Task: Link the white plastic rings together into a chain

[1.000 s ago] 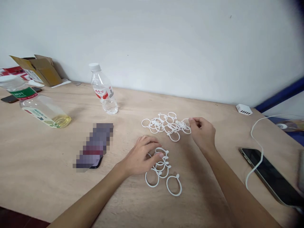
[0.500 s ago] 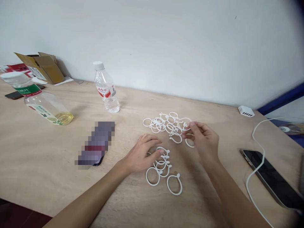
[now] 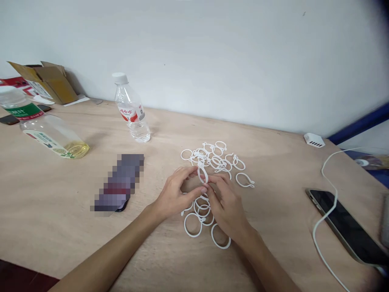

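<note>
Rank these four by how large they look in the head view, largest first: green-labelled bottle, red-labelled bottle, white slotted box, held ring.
1. Green-labelled bottle, though the frame edge clips its cap
2. Red-labelled bottle
3. White slotted box and held ring: too alike to rank

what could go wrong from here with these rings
The white ring is held only by the fingertips of the left hand and right hand, so it might slip and drop among the nearer rings.

The right hand sits close over those nearer rings and could knock them out of place.

In the farther pile rings overlap, so lifting one might drag others.
</note>
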A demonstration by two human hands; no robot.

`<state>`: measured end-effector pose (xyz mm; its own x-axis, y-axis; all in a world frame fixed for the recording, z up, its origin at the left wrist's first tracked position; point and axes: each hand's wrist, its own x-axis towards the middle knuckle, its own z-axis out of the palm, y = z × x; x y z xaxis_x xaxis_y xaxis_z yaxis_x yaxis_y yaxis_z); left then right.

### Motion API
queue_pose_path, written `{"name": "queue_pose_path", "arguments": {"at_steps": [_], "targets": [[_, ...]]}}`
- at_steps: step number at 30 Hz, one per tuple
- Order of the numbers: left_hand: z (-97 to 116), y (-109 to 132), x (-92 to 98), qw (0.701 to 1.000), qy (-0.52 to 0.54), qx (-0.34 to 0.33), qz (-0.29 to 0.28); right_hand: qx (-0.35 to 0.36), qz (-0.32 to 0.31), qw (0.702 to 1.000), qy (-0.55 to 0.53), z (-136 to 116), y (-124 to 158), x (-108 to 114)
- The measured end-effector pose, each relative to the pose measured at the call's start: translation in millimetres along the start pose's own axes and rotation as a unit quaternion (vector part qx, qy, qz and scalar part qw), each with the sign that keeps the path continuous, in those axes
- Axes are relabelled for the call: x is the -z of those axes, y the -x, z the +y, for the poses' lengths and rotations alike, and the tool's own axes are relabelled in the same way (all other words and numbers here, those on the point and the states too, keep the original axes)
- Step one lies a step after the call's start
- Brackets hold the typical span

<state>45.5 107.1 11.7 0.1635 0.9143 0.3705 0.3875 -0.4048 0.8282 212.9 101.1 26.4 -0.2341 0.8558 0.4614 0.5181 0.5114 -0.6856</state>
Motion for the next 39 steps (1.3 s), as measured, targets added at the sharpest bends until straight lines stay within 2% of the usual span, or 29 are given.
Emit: {"name": "queue_pose_path", "arguments": {"at_steps": [6, 9, 12, 15, 21, 27, 36, 39], "targets": [[2.8, -1.7, 0.5, 0.999, -0.003, -0.033, 0.033, 0.072, -0.076, 0.994, -0.012, -1.9, -0.2, -2.1], [1.1, -1.3, 0.8, 0.996, -0.029, -0.053, 0.058, 0.067, -0.043, 0.997, 0.003, 5.5, -0.1, 1.5], [-2.0, -0.9, 1.1, 0.994, -0.057, -0.057, 0.074, 0.025, 0.002, 0.999, 0.02, 16.1, 0.3, 6.9], [-3.0, -1.0, 1.5, 0.994, -0.067, -0.059, 0.062, -0.006, 0.0, 1.0, 0.0, 24.7, 1.4, 9.7], [-1.6, -1.1, 1.5, 0.998, -0.036, -0.046, 0.029, 0.014, -0.051, 0.997, -0.05, 28.3, 2.1, 6.8], [-0.8, -0.1, 2.0, 1.0, 0.001, -0.012, -0.009, -0.013, -0.048, 0.994, -0.092, 28.4, 0.3, 7.4], [2.4, -0.6, 3.6, 0.999, -0.002, 0.029, -0.043, -0.035, -0.059, 0.99, -0.12, 26.1, 0.1, 9.0], [0.7, -1.1, 3.4, 0.999, -0.005, 0.012, -0.045, -0.016, -0.027, 0.995, -0.091, 26.5, -1.5, 11.0]]}}
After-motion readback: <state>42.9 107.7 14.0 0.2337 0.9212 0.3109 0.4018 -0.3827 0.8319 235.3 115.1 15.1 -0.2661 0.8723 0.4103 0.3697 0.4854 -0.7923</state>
